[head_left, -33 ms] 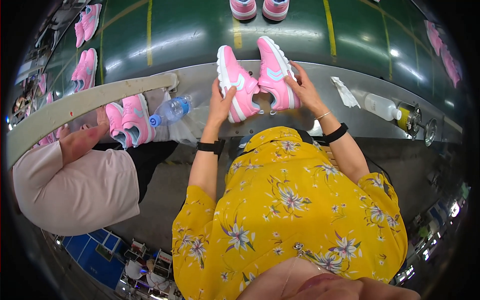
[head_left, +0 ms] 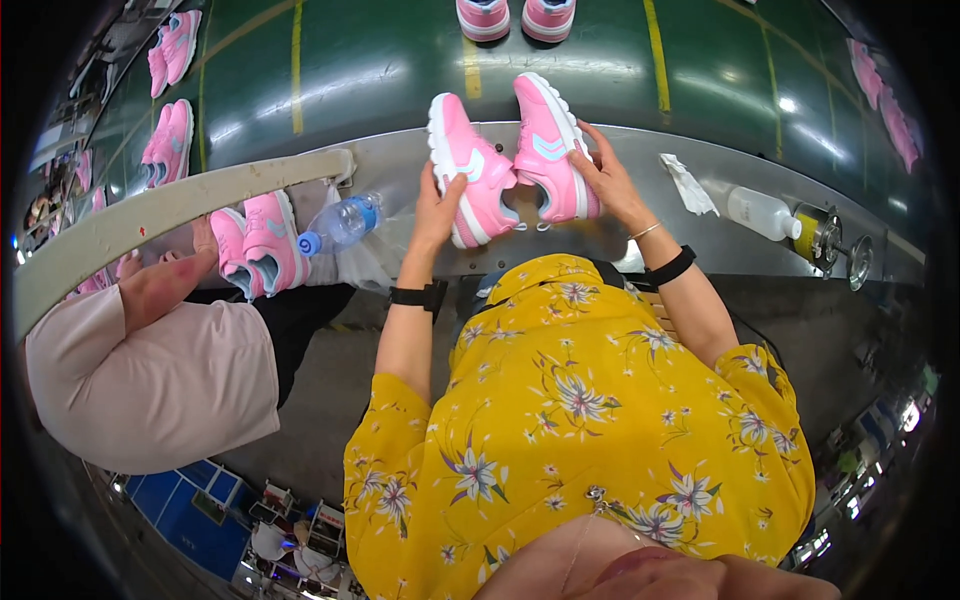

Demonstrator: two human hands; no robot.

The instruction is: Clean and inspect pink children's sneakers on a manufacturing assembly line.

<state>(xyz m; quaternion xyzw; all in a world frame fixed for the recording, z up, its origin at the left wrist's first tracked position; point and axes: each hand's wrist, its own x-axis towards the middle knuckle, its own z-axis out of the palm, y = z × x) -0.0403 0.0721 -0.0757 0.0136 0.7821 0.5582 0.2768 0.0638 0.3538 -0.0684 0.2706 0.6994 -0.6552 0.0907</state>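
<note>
Two pink sneakers with white soles are held side by side over the metal ledge, toes pointing away from me. My left hand [head_left: 437,205] grips the left sneaker [head_left: 470,168] along its outer side, thumb on the upper near the heel. Around the outer side of the right sneaker [head_left: 548,145] my right hand [head_left: 607,180] is closed, its thumb on the side and its fingers against the sole edge. The two heels are close together and the toes spread apart. Pale blue and white stripes show on both uppers.
Another pair of pink sneakers [head_left: 515,22] stands on the green belt [head_left: 390,80] ahead. At left are a water bottle [head_left: 342,222], a beige rail [head_left: 180,205] and a co-worker's arm [head_left: 165,285] beside more sneakers [head_left: 262,245]. A white cloth [head_left: 688,185] and white bottle [head_left: 762,212] lie right.
The left sneaker and my left hand have shifted very slightly left. The pair ahead on the belt has also slid a little left. My right hand is almost unmoved.
</note>
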